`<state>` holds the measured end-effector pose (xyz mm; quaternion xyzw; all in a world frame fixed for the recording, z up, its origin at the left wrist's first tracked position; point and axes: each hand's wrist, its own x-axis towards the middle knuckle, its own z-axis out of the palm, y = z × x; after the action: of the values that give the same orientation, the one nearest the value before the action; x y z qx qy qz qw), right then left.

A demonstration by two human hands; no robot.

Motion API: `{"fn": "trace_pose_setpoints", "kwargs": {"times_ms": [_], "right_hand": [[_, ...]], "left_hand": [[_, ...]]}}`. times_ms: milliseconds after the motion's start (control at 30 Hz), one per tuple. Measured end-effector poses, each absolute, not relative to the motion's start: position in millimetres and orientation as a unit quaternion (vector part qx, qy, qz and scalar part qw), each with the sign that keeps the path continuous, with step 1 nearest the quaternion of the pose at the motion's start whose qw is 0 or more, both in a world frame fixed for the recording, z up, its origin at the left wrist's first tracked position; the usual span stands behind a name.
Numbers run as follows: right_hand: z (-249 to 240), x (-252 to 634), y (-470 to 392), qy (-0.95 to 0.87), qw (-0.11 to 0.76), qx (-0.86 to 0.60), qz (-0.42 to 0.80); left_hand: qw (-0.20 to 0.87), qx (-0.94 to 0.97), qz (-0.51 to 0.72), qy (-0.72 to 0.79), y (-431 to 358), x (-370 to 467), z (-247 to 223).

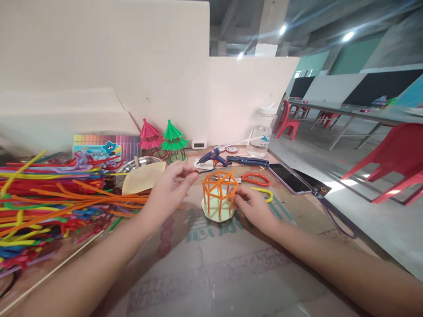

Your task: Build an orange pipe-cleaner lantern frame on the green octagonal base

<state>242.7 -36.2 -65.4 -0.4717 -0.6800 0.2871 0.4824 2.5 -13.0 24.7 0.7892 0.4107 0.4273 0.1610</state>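
An orange pipe-cleaner frame stands upright on a pale, many-sided base in the middle of the table. Its posts carry a ring with spokes across the top. My right hand is at the frame's right side, fingers closed round a post there. To the left of the frame and a little apart from it is my left hand, thumb and forefinger pinched together; whatever lies between the tips is too small to make out. Behind the frame lie a blue glue gun and orange-handled scissors.
Coloured pipe cleaners heap at the left beside a metal bowl. Pink and green pavilion models stand behind. A phone, bottle, yellow-handled tool and blue-handled tool are at the right.
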Motion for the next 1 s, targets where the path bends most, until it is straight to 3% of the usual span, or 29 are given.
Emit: {"fn": "trace_pose_setpoints", "kwargs": {"times_ms": [167, 400, 533, 1000], "right_hand": [[-66, 243, -31, -0.667, 0.485, -0.475, 0.306], [-60, 245, -34, -0.65, 0.496, -0.492, 0.299], [-59, 245, -32, -0.645, 0.5, -0.499, 0.292], [-54, 243, -35, -0.682, 0.464, -0.47, 0.314]], "left_hand": [[0.122, 0.814, 0.454, 0.341, -23, 12, 10], [0.336, 0.767, 0.32, 0.443, -21, 15, 19], [0.463, 0.705, 0.338, 0.418, -12, 15, 11], [0.583, 0.616, 0.339, 0.406, -11, 17, 3]]}}
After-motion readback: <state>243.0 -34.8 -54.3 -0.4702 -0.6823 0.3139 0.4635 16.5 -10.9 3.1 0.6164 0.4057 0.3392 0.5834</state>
